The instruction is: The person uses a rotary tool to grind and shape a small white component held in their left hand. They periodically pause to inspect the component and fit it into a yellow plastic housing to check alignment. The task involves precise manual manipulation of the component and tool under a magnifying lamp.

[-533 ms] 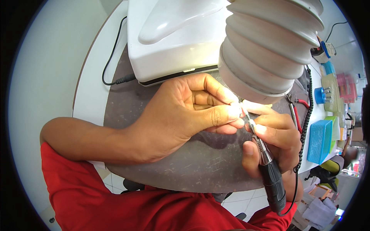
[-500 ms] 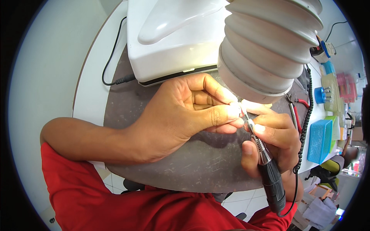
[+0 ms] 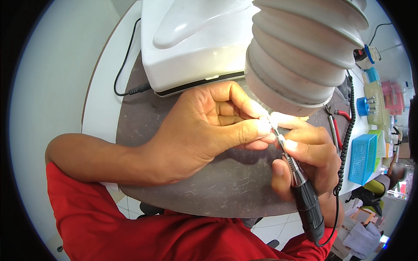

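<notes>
My left hand [image 3: 204,126] is closed in a pinch, thumb against forefinger, on a small pale piece [image 3: 273,123]. Bright light and the fingertips hide most of it, so its kind cannot be made out. In my right hand [image 3: 320,150] is a rotary handpiece [image 3: 308,209], black at the body and metal toward the tip, gripped like a pen. Its thin tip points up and left, at the pinched piece. The fingers of both hands come together just below the hose mouth, above the grey work mat [image 3: 204,191].
A wide ribbed suction hose [image 3: 300,56] hangs over my hands. Behind my left hand stands a white machine [image 3: 196,61] with a black cable [image 3: 126,65]. On the right are red-handled pliers [image 3: 337,132], a coiled cord [image 3: 348,130], a blue basket [image 3: 362,158] and a blue holder [image 3: 362,106].
The view has shifted very slightly. Both hands keep their grips, and the handpiece tip stays at the pinched piece.
</notes>
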